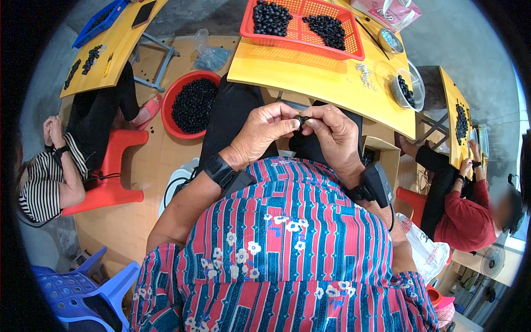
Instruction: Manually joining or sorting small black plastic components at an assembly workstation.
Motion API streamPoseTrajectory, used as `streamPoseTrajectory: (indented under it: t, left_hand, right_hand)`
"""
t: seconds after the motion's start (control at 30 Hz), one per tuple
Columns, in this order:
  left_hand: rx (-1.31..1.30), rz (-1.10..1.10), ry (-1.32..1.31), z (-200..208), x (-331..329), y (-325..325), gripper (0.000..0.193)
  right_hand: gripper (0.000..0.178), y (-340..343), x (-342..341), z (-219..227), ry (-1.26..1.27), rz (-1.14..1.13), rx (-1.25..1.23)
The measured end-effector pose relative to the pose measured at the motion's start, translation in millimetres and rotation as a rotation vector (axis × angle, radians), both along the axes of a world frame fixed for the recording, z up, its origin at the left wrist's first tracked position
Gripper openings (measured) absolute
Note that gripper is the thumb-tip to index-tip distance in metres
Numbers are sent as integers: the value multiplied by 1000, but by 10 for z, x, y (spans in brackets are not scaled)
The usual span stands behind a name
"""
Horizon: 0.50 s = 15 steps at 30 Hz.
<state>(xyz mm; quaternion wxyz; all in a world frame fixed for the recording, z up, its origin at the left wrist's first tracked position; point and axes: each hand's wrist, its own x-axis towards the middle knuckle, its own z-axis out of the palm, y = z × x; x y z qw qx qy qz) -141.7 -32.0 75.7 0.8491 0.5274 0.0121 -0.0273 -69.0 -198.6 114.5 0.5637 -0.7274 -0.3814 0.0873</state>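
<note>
My left hand (264, 133) and my right hand (335, 134) meet just short of the yellow table's (326, 91) near edge. Thumbs and forefingers of both are closed in a pinch on one small black part (302, 120); most of it is covered by the fingertips, so its exact kind does not show. On the table an orange-red plastic basket (303, 46) holds two heaps of black rounded parts (271, 18). To its right lie a scatter of small clear or silvery bits (365, 76) and a clear tub (421, 99) with more black parts in it.
A red basin (168, 113) full of small black parts stands on the floor at left, near a clear plastic bag (210, 57). An open cardboard box (389, 157) is by my right knee. Two people sit at other yellow tables, left and right. A blue chair (83, 290) is behind left.
</note>
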Motion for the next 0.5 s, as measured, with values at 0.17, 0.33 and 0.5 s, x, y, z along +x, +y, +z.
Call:
streamPoseTrajectory:
  t: [0.17,0.33,0.5]
  left_hand:
    - [3,24,31,13,-7,-7,14]
    - [17,11,37,20,-13,9,13]
    - [-24,9,52,-20,-10,12,12]
  right_hand:
    - [20,5,12,46,-244,-5,-72]
    - [23,20,7,41,-289,-10,-76]
    - [22,46,-10,83,-319,-9,-110]
